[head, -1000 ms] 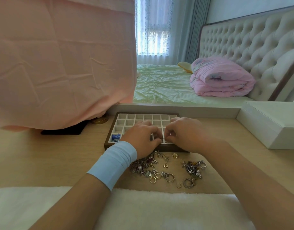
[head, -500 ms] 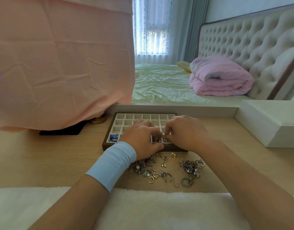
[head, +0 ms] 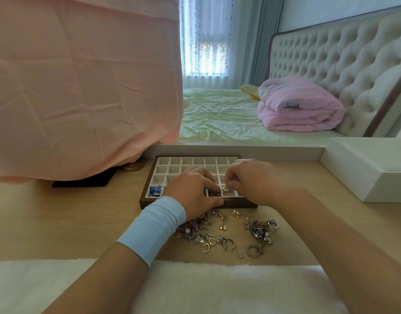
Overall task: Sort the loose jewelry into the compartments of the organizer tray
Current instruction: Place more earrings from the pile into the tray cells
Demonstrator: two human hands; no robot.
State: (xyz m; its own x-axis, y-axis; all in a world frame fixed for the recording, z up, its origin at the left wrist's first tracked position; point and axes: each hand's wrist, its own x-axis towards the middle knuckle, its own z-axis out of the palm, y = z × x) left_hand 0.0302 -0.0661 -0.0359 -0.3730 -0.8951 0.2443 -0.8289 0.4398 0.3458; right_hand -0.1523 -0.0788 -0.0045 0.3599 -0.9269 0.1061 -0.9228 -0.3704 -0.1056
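I see left hand (head: 192,191) curled over organizer tray (head: 170,171) front row, thumb on rim; right hand (head: 253,181) fingertips bunched alongside. Can't tell if either pinches anything. Pile of loose jewelry (head: 259,231) on desk (head: 59,223) just before tray.

Beyond my bench (head: 59,218), a folded pink quilt (head: 299,109) lies on the bed (head: 217,118); pink cloth (head: 81,87) hangs at my left.

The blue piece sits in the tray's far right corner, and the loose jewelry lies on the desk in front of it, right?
Not quite: the head view shows the blue piece in the tray's near left corner. The loose jewelry does lie on the desk in front of it.
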